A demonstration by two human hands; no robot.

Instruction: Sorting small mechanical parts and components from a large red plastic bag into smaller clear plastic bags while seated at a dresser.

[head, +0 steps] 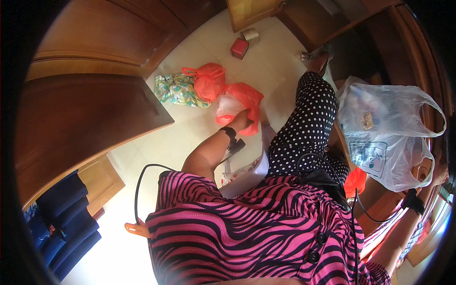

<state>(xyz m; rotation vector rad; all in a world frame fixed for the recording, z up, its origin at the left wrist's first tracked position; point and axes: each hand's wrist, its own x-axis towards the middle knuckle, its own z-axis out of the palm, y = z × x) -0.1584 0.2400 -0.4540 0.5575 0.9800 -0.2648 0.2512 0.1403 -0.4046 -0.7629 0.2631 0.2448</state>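
Note:
My left hand (pixel 243 120) is on the near side of a red plastic bag (pixel 254 95), its fingers bent on the film; whitish contents show in the bag. Touching that bag is a second red plastic bag (pixel 210 80) with its handles up, beside a green patterned cloth bundle (pixel 174 89). At the far right my right hand (pixel 436 176) is by the lower handle of a translucent plastic bag (pixel 377 124) that bears printing. Part of that hand is hidden, so its grip is unclear. A white container wall (pixel 262 165) stands between my left arm and my leg.
A red box (pixel 239 48) and a pale roll-like item (pixel 250 34) lie on the tiled floor. Wooden cabinets with an open door (pixel 253 14) surround the floor. A brown wooden panel (pixel 89 121) juts in from the left, above dark blue folded fabric (pixel 67 217). Black cables hang by my body.

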